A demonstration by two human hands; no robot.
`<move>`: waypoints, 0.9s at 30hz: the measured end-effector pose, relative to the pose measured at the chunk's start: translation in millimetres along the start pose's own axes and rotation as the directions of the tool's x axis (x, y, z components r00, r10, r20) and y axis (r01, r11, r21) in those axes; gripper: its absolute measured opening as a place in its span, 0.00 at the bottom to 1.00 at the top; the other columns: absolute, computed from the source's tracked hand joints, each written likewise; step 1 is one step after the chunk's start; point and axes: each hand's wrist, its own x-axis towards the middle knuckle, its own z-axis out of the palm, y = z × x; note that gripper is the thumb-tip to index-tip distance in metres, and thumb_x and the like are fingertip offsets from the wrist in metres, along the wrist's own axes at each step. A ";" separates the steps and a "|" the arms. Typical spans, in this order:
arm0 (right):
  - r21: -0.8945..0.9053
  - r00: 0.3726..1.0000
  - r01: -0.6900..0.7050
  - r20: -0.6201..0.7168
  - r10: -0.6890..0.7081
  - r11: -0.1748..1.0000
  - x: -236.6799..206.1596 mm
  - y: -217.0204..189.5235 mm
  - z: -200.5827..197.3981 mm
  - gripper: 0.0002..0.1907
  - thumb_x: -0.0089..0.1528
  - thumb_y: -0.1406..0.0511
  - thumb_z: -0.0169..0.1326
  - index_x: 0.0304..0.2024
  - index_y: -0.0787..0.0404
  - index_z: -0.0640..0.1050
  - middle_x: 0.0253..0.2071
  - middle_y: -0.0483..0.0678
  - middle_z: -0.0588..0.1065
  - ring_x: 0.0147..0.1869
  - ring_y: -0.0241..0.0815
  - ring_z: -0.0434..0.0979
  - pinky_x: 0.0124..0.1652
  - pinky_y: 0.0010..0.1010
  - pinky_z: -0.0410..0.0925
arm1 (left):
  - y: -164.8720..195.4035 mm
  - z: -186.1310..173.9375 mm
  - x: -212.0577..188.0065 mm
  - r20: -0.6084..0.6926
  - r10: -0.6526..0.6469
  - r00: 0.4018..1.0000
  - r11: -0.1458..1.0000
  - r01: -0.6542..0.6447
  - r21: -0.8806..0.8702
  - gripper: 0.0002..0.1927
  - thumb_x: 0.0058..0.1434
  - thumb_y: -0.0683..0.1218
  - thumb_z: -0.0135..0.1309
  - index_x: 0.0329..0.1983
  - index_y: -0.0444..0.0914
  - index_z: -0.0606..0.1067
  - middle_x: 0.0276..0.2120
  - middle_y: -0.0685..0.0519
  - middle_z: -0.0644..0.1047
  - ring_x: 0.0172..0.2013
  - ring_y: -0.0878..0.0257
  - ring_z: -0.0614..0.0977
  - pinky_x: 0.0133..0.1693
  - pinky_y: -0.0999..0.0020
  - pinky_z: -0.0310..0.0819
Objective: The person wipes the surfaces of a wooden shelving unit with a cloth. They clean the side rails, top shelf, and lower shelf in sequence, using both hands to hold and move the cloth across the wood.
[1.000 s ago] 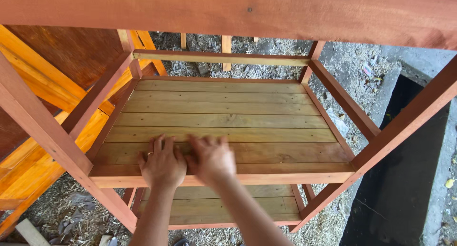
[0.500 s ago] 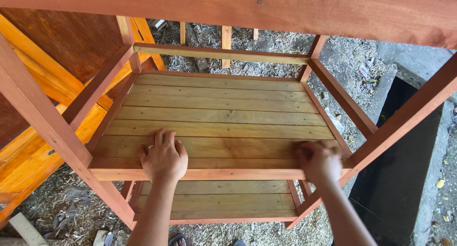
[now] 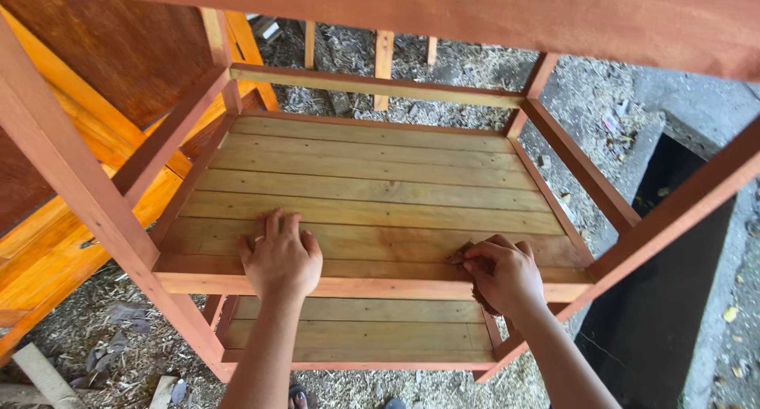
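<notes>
A: What are your hands on?

B: My left hand [image 3: 279, 256] lies flat, fingers spread, on the smooth yellow-brown wooden plank shelf [image 3: 380, 179] inside the reddish wooden frame [image 3: 71, 179].

A: And the other?

B: At four o'clock, my right hand [image 3: 504, 273] curls tight around a small rough brown pad [image 3: 461, 256], pressed on the front plank.
</notes>
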 end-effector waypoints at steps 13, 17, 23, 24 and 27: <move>0.168 0.923 0.378 0.011 -0.385 0.911 7.1 -95.6 54.9 0.09 0.52 0.59 0.64 0.36 0.45 0.83 0.43 0.38 0.78 0.48 0.54 0.71 0.48 0.46 0.71 | 1.9 4.0 -0.6 -0.086 0.038 0.996 0.999 -0.038 0.007 0.21 0.61 0.53 0.47 0.57 0.47 0.72 0.65 0.55 0.67 0.69 0.56 0.62 0.65 0.36 0.50; 0.113 0.978 0.201 0.040 -0.207 0.973 55.4 -137.7 82.1 0.05 0.58 0.59 0.62 0.37 0.42 0.84 0.45 0.38 0.77 0.53 0.53 0.71 0.47 0.44 0.72 | 3.1 5.5 1.9 -0.094 0.055 0.994 0.998 -0.056 -0.008 0.20 0.61 0.51 0.48 0.56 0.47 0.72 0.64 0.55 0.68 0.68 0.55 0.63 0.65 0.35 0.49; 0.157 0.941 0.305 0.103 -0.323 0.939 24.9 -136.6 57.5 0.05 0.56 0.61 0.62 0.35 0.44 0.83 0.44 0.36 0.77 0.50 0.51 0.71 0.48 0.41 0.72 | 4.0 3.0 3.8 -0.014 0.022 1.000 0.997 -0.023 -0.070 0.18 0.63 0.51 0.47 0.56 0.47 0.72 0.66 0.55 0.67 0.65 0.55 0.66 0.69 0.35 0.46; 0.180 0.930 0.327 0.114 -0.350 0.928 15.9 -129.6 47.5 0.06 0.54 0.60 0.63 0.35 0.44 0.83 0.43 0.35 0.78 0.48 0.50 0.71 0.48 0.40 0.71 | 5.4 2.1 2.7 -0.042 0.030 0.999 0.997 -0.033 -0.070 0.17 0.63 0.51 0.47 0.55 0.46 0.73 0.65 0.55 0.68 0.67 0.55 0.65 0.68 0.34 0.47; 0.200 0.914 0.335 0.168 -0.369 0.921 14.1 -127.5 36.4 0.08 0.51 0.60 0.64 0.34 0.44 0.83 0.42 0.35 0.78 0.47 0.49 0.72 0.48 0.39 0.70 | 11.0 -0.8 0.1 -0.094 0.037 0.995 0.996 -0.044 -0.074 0.19 0.60 0.51 0.48 0.54 0.45 0.73 0.64 0.52 0.67 0.68 0.53 0.63 0.66 0.33 0.46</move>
